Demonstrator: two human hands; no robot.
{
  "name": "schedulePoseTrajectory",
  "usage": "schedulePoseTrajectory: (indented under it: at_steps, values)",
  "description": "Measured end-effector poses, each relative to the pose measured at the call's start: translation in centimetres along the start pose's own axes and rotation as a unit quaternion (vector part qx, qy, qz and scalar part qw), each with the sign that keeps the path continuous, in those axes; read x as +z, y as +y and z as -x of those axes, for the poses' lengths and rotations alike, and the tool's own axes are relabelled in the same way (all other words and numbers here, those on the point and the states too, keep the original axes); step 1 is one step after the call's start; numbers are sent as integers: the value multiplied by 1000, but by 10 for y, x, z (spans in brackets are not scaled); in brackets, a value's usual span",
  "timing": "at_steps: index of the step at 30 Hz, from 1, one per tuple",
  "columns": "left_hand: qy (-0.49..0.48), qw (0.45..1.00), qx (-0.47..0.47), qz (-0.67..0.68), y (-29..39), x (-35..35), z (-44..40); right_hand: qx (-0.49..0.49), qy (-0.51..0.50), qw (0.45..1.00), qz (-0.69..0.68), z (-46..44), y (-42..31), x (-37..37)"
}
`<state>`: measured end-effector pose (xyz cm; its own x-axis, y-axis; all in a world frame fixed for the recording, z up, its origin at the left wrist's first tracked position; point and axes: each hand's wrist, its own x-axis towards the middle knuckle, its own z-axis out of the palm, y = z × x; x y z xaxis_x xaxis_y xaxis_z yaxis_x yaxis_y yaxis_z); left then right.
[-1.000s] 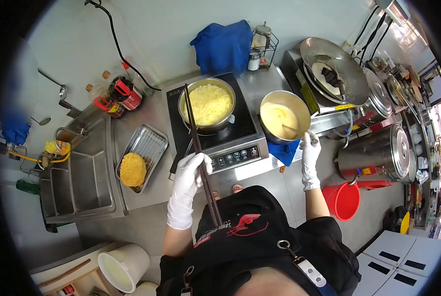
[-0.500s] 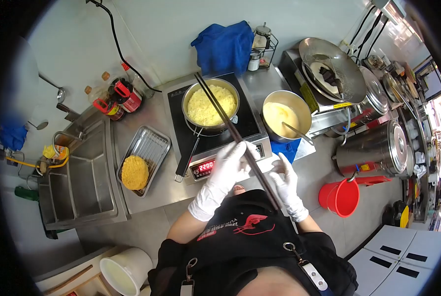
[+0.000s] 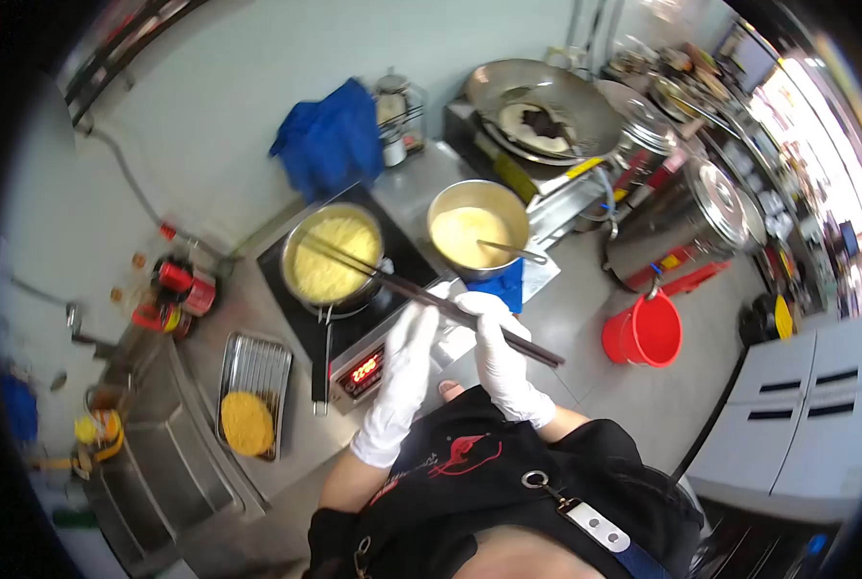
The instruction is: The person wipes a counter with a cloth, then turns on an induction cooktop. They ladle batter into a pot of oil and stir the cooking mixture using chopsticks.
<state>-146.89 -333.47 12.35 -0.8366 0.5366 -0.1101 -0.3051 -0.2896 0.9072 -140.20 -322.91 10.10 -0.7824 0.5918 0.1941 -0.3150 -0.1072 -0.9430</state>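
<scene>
Long dark chopsticks (image 3: 532,350) slant from over the frying pan (image 3: 329,212) toward my right side. My right hand (image 3: 503,372), in a white glove, grips them near their thick end. My left hand (image 3: 402,386), also gloved, is just below their middle with its fingers stretched up; whether the fingertips touch them is unclear. Pale yellow shredded food (image 3: 334,261) fills the pan, and the chopstick tips reach over it. The pan sits on an induction cooker (image 3: 301,323) with a lit red display. Its handle (image 3: 321,372) points toward me.
Right of the cooker, a pot (image 3: 516,212) holds yellow liquid and a ladle. A wire-racked tray (image 3: 257,362) with a round golden cake (image 3: 248,423) lies left. Also around are a wok (image 3: 585,106), sauce bottles (image 3: 185,285), a sink (image 3: 170,439) and a red bucket (image 3: 643,333).
My view has turned and shifted right. The chopsticks have swung to a flatter slant, tips now over the pan. My right hand has closed on them; my left hand's fingers have straightened off its grip.
</scene>
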Motion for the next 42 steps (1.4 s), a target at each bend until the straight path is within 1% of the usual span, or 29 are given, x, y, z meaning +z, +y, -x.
schedulePoseTrajectory:
  at_steps: [1, 3, 4, 5, 7, 8, 9, 10, 11, 12, 14, 15, 17, 18, 20, 21, 23, 25, 28, 30, 33, 37, 39, 42]
  values:
    - [2, 1000, 7, 2, -2, -2, 1, 61, -20, 987, -149, -6, -3, 0]
    - [18, 999, 17, -24, 4, -12, 10, 87, 31, 953, -289, -16, -2, -6]
    - [20, 997, 17, -65, 7, -23, 16, 111, 25, 935, -335, -21, -1, -15]
    - [26, 994, 19, -106, 9, -35, 23, 97, 38, 937, -333, -25, -1, -23]
    - [88, 981, 47, -166, 15, -54, 41, 159, 64, 903, -394, -32, 0, -36]
    - [107, 977, 67, -170, 14, -69, 50, 155, 73, 907, -384, -35, 3, -41]
    - [137, 971, 86, -176, 13, -83, 59, 174, 42, 921, -347, -33, -2, -53]
    - [160, 964, 106, -186, 13, -95, 68, 122, 30, 938, -323, -36, -14, -47]
    - [197, 958, 88, -190, 16, -103, 76, 118, 39, 944, -307, -39, -17, -49]
    - [212, 953, 74, -201, 17, -112, 86, 95, 53, 938, -330, -41, -14, -53]
    - [238, 949, 52, -200, 18, -124, 102, 100, 92, 930, -341, -49, 1, -70]
    - [245, 950, 59, -185, 9, -137, 110, 96, 100, 920, -368, -53, 2, -73]
    - [278, 941, 73, -181, 3, -149, 124, 118, 123, 906, -387, -57, -2, -72]
    - [290, 937, 69, -180, 3, -149, 128, 126, 116, 903, -394, -58, 0, -74]
    - [378, 912, 89, -136, 6, -148, 132, 142, 113, 899, -399, -62, 4, -75]
    - [389, 907, 91, -134, 5, -149, 131, 147, 117, 901, -390, -64, 7, -74]
    - [463, 880, 86, -65, 2, -153, 130, 149, 120, 913, -360, -67, 7, -64]
    - [482, 869, 96, -61, -2, -158, 132, 157, 122, 923, -330, -69, 15, -62]
    - [473, 873, 105, -45, -10, -164, 134, 165, 95, 920, -342, -73, 24, -60]
    - [485, 868, 98, -45, -14, -164, 136, 171, 102, 918, -342, -75, 28, -58]
    - [494, 865, 81, -26, -18, -162, 139, 165, 87, 919, -348, -77, 25, -51]
    - [504, 861, 66, -32, -22, -159, 139, 166, 72, 923, -341, -78, 24, -50]
    - [499, 864, 63, -30, -24, -158, 138, 152, 77, 946, -275, -80, 25, -50]
    - [500, 864, 46, -39, -22, -156, 134, 150, 79, 957, -236, -81, 27, -52]
